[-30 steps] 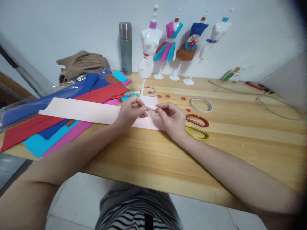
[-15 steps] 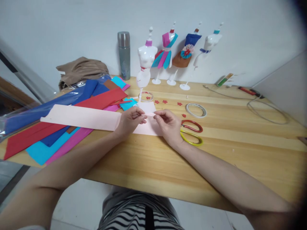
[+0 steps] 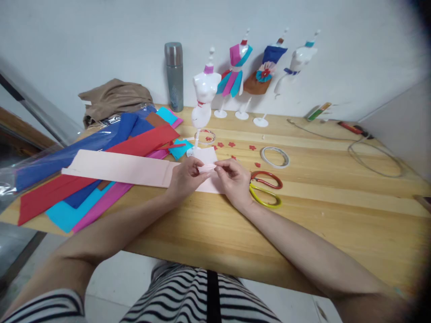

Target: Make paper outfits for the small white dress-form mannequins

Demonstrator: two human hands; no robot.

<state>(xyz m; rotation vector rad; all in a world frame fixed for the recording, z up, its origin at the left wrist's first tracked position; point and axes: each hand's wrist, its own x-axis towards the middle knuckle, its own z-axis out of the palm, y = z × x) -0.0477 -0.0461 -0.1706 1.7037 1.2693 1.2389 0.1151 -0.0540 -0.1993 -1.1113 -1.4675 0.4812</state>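
Note:
Between the fingertips of my left hand (image 3: 186, 178) and my right hand (image 3: 235, 181) is a small pale pink strip (image 3: 206, 168), pinched at both ends. I cannot tell whether it is paper or cloth. Under my hands a long pale pink sheet (image 3: 124, 168) lies across the table, its left part over coloured sheets. A white mini mannequin (image 3: 206, 87) with a purple neck band and a red waist band stands just beyond. Close to my right hand are scissors (image 3: 266, 196) with red and yellow handles; their blades are hidden.
Red, blue, cyan and magenta sheets (image 3: 144, 142) pile up at the left. Small red flower shapes (image 3: 231, 144) and a tape roll (image 3: 275, 157) lie beyond my hands. A flask (image 3: 174, 78) and several mannequins (image 3: 266, 74) line the wall. A cable (image 3: 357, 159) curls at the right.
The pink strip shows wider between my fingers, and my hands sit slightly lower in view. My left fingers have shifted along its edge. The view itself has moved a little.

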